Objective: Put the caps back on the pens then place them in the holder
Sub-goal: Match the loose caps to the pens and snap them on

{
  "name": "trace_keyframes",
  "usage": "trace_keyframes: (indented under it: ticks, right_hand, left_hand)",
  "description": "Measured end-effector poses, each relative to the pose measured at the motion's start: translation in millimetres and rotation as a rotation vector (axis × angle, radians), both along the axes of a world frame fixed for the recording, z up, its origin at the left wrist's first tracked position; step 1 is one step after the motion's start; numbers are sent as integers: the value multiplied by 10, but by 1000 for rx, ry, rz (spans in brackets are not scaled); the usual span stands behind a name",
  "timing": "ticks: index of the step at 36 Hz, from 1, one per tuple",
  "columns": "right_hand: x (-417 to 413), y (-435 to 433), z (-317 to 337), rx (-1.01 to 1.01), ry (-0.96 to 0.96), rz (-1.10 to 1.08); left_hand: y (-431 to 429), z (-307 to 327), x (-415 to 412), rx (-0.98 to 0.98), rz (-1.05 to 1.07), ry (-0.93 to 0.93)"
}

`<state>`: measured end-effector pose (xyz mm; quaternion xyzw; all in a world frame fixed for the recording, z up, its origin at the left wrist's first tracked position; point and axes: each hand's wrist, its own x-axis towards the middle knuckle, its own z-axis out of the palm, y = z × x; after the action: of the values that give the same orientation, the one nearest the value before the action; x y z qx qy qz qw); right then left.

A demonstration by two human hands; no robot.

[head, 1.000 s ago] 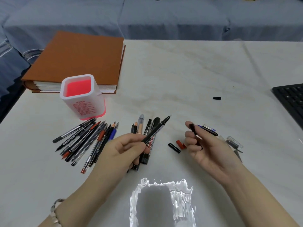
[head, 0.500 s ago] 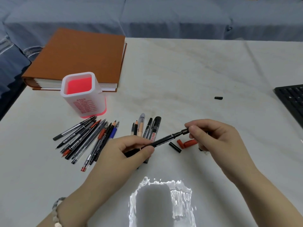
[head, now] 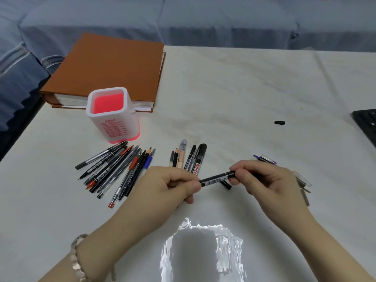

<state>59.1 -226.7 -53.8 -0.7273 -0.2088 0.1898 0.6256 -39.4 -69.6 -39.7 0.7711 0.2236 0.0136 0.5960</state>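
A thin black pen (head: 216,178) is held level between both hands above the table. My left hand (head: 173,186) pinches its near end; my right hand (head: 262,180) grips the far end, where a black cap sits over the tip. A white holder with a pink inside (head: 113,115) stands at the left with nothing in it. Several uncapped pens (head: 120,169) fan out below it. A few capped markers (head: 191,157) lie behind my left hand. Loose caps (head: 301,180) lie by my right hand, partly hidden.
A brown binder (head: 114,68) lies behind the holder. One small black cap (head: 279,122) rests alone at the right. A black keyboard (head: 366,125) pokes in at the right edge. A blue sofa (head: 183,19) runs behind the table.
My right hand came across with a black cap and closed it over the pen's tip. My left hand lowered the pen from steeply slanted to nearly level. The red caps are hidden behind my right hand now.
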Motion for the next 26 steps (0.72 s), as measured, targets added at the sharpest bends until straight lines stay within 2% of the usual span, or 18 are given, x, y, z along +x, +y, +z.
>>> trace_keyframes:
  ticks: [5, 10, 14, 17, 20, 26]
  right_hand:
    - [256, 56, -152, -175, 52, -88]
    - [558, 67, -383, -549, -67, -111]
    - [615, 71, -411, -605, -106, -119]
    - [573, 15, -379, -506, 40, -144]
    - [477, -34, -326, -258, 275, -156]
    - [275, -79, -232, 190, 516, -244]
  left_hand:
    - [72, -171, 22, 71, 73, 63]
    - [167, -312, -54, 155, 151, 102]
    - [161, -342, -93, 107, 157, 106]
    - [152, -365, -91, 68, 190, 84]
    - [105, -350, -68, 6, 192, 55]
    - [26, -296, 1, -95, 180, -4]
